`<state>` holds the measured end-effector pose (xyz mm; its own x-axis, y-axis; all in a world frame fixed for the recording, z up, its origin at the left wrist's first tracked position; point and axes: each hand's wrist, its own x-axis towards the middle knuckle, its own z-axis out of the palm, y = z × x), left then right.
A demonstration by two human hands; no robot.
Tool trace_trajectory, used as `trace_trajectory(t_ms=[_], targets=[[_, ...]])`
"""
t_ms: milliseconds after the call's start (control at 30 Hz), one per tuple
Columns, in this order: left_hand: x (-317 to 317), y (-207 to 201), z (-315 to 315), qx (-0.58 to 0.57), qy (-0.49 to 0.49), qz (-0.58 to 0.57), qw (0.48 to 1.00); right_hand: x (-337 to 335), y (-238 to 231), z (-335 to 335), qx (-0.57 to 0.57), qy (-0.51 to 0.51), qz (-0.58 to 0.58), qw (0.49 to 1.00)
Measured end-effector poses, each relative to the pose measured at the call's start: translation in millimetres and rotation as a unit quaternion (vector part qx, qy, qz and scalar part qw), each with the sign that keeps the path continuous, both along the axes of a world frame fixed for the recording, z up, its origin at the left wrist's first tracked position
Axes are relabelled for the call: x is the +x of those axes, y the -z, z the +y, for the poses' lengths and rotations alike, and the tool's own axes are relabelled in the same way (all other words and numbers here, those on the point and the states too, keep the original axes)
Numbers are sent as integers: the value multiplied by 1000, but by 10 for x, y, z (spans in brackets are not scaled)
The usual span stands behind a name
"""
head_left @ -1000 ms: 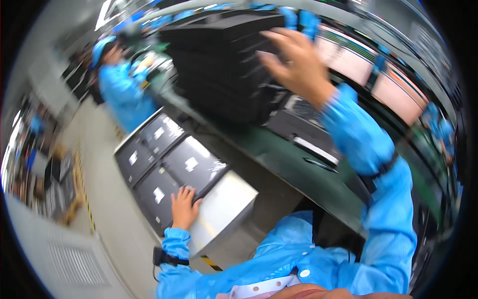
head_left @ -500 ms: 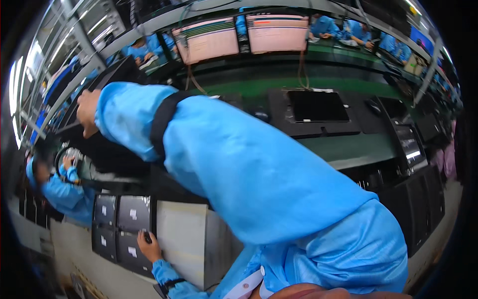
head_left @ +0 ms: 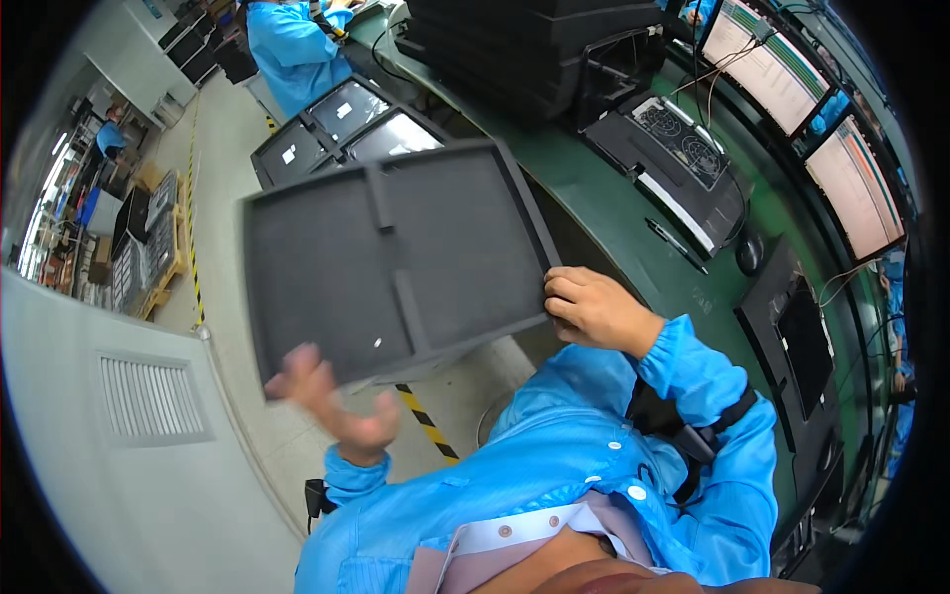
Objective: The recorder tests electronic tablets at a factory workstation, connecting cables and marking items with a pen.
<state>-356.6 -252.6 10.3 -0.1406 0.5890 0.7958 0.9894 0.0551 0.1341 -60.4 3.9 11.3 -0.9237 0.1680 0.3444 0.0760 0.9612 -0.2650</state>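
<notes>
A black divided tray (head_left: 450, 223), its compartments bare except for a small white speck, is tilted in front of me. My right hand (head_left: 594, 309) grips its right edge, fingers curled over the rim. At the lower left corner is my left hand (head_left: 336, 406), blurred by motion, with thumb and fingers spread apart. Whether its fingertips touch the tray, I cannot tell. Just beyond, partly covered by the tray, another black tray (head_left: 319, 127) holds dark flat panels with white labels.
A tall stack of black trays (head_left: 495, 59) stands on the green bench (head_left: 554, 158). Farther right are a fan-patterned device (head_left: 683, 139), a pen (head_left: 676, 245), a mouse (head_left: 749, 253) and two monitors (head_left: 767, 59). A pale vented cabinet (head_left: 148, 396) flanks my left; a co-worker (head_left: 297, 54) stands ahead.
The view has swung left. My right hand, earlier stretched toward the black stack, now holds the tray near my body. My left hand has left the panel tray.
</notes>
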Motion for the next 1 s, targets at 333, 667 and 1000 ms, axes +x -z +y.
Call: trace_trajectory(t_ms=[333, 667, 1000], targets=[[608, 703, 254, -345, 52, -76, 934, 86, 604, 438, -59, 35, -130, 989], [582, 956, 655, -339, 124, -6, 933, 311, 352, 267, 153, 143, 15, 978], [1098, 397, 1564, -198, 136, -91, 966, 2385, 69, 968, 169, 633, 83, 751]])
